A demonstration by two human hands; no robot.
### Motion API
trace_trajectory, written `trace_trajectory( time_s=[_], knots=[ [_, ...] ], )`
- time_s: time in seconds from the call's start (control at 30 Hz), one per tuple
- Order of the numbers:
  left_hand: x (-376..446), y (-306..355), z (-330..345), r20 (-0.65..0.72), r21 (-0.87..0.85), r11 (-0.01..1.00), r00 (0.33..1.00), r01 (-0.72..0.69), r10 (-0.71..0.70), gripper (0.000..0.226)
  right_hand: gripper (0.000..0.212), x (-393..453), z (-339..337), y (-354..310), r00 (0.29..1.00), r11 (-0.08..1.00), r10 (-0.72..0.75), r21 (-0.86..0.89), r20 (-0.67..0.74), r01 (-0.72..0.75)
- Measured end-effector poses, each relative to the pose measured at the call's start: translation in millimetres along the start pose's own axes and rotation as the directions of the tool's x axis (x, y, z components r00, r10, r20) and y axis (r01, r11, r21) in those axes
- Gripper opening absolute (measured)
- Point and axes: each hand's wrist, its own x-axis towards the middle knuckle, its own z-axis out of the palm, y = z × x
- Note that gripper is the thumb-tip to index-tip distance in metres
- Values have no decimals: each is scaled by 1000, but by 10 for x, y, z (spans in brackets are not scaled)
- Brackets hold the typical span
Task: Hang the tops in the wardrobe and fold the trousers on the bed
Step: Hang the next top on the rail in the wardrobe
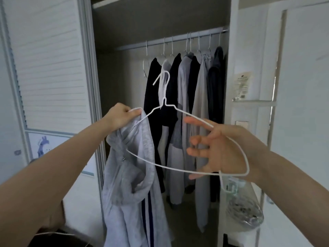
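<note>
left hand [119,117] pinching hoodie [131,175] w/ hanger [178,111], right hand [219,148] fingers spread

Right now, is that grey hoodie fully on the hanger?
No. Only one shoulder of the grey hoodie is on the white hanger; the rest droops.

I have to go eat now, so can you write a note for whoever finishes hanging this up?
Left hand: pinches the grey hoodie and one end of the white hanger.
Right hand: fingers spread, hanger's other end across it.
Done: one shoulder on the hanger; several tops on the wardrobe rail.
Left: fit the other shoulder, hook it on the rail. Trousers and bed not in view.
</note>
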Motion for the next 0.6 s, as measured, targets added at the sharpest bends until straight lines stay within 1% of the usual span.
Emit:
trace_trajectory(
  time_s=[0.07, 0.1, 0.13, 0.17, 0.23, 0.33, 0.5, 0.57, 0.6],
  knots=[
    [-48, 47, 32, -30, 132, 991, 999, 13, -9, 53, 58, -164, -7, -123, 978, 997, 29, 70, 208, -45],
    [-88, 49, 46, -37, 178, 984, 999, 28, -22, 52, 58, -252, -19, -169, 957, 994, 44, 83, 287, -71],
    [-111, 24, 60, -35, 198, 979, 998, 48, -42, 50, 57, -303, -30, -197, 945, 993, 59, 80, 322, -90],
    [-144, 13, 89, -35, 204, 977, 998, 67, -61, 49, 56, -366, -29, -197, 944, 993, 77, 59, 320, -100],
    [-196, 12, 142, -38, 177, 979, 995, 98, -93, 52, 54, -423, 6, -139, 968, 995, 96, -10, 234, -97],
    [-238, 90, 234, -21, 93, 991, 995, 100, -98, 59, 51, -395, 79, -5, 987, 992, 112, -78, 113, -103],
    [-327, 428, 352, -2, -81, 991, 994, 108, -109, 53, 43, -278, 126, 257, 990, 983, 126, -127, -57, -132],
    [-387, 564, 426, 18, -170, 975, 990, 142, -141, 49, 43, -208, 141, 384, 987, 980, 117, -150, -109, -133],
    [-417, 612, 449, 7, -206, 962, 984, 178, -180, 46, 43, -180, 147, 449, 987, 976, 102, -180, -120, -123]
  ],
)
